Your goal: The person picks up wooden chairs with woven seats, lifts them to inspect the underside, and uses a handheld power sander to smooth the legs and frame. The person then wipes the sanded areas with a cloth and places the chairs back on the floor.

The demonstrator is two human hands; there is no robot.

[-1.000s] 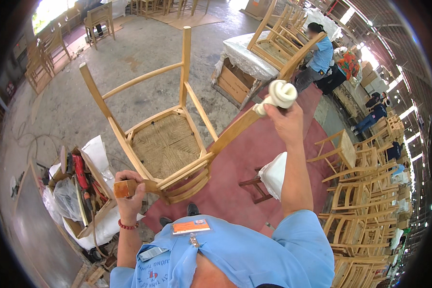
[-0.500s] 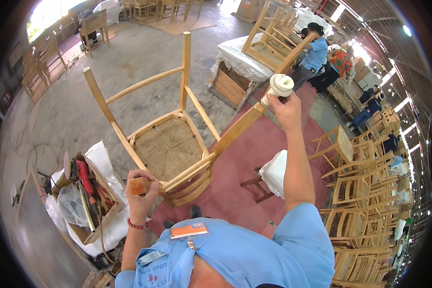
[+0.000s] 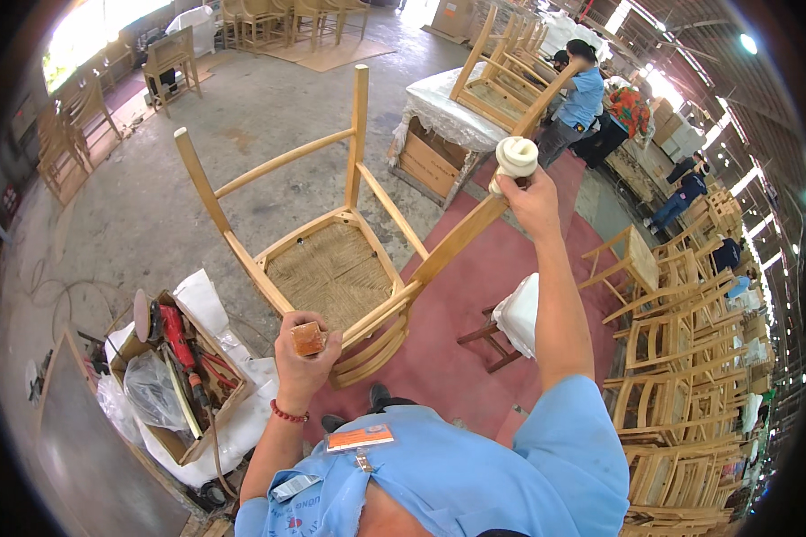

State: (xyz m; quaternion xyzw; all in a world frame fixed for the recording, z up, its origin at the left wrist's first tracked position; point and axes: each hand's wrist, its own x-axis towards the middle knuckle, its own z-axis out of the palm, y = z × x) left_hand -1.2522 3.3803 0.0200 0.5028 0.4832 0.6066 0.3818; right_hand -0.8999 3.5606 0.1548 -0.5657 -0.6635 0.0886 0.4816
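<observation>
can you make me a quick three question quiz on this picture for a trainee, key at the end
1. True or false: the right hand holds a red power tool.
2. What colour is the bracelet at the wrist of the left hand? a) blue b) red c) green
3. Fill in: the nearest chair has a ____ seat, not a solid board.

Key: 1. False, it holds a cream roll; 2. b; 3. woven.

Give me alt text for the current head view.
A person's right hand holds a cream coiled roll by one leg of a tipped wooden chair; the left hand grips a square-ended brown piece. More chairs line the right.
</observation>
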